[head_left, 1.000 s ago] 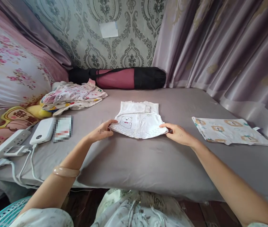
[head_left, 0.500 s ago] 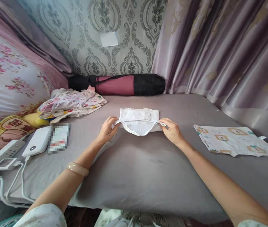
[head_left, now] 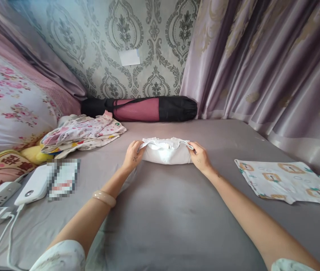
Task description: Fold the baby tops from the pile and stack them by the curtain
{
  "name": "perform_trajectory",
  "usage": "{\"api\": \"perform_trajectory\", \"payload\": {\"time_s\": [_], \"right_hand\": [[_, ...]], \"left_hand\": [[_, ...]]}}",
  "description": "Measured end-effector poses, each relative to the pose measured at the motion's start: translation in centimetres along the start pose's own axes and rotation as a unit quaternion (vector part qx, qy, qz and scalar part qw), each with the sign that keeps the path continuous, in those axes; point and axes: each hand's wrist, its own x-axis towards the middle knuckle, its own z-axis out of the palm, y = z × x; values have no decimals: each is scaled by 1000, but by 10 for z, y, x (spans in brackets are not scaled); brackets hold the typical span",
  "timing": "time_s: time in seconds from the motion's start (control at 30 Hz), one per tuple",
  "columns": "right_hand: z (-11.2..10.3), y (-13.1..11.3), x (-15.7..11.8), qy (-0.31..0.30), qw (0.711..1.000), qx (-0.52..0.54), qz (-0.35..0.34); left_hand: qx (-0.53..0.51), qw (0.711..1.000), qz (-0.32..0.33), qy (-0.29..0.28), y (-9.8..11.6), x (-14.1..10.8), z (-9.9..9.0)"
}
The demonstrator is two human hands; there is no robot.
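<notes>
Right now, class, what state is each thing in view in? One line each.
White cloth garment: folded over, held at both sides
Left hand: grip closed on its left side
Right hand: grip closed on its right side
White cloth with tan prints: lying flat
Pink-and-white printed clothes: heaped, crumpled
White rectangular plastic device: cable plugged in
Maroon-and-black tubular bag: lying down
Lilac satin curtain: hanging in folds

Matt white cloth of a garment (head_left: pixel 164 156) creases softly against a smooth, dull grey fabric sheet (head_left: pixel 188 210), while curtains (head_left: pixel 233 67) shine like satin. A power bank (head_left: pixel 33 185) and power strip (head_left: pixel 3 194) show smooth white plastic; a pale bangle (head_left: pixel 104 197) looks polished, and the pink section of a long bag (head_left: pixel 138 110) appears finely ribbed.
</notes>
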Motion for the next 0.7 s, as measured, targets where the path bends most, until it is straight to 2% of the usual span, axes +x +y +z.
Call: {"api": "perform_trajectory", "payload": {"time_s": [0.2, 0.37, 0.53, 0.7], "right_hand": [[12, 19, 13, -25, 997, -48, 48], [18, 33, 23, -53, 986, -116, 108], [19, 41, 28, -83, 975, -143, 149], [23, 49, 32, -66, 964, -118, 228]], "left_hand": [[31, 999, -38, -9, -19, 14, 20], [71, 990, -114, -45, -31, 28, 35], [105, 968, -204, -104, -27, 39, 33], [19, 956, -271, -114, -25, 42, 26]]}}
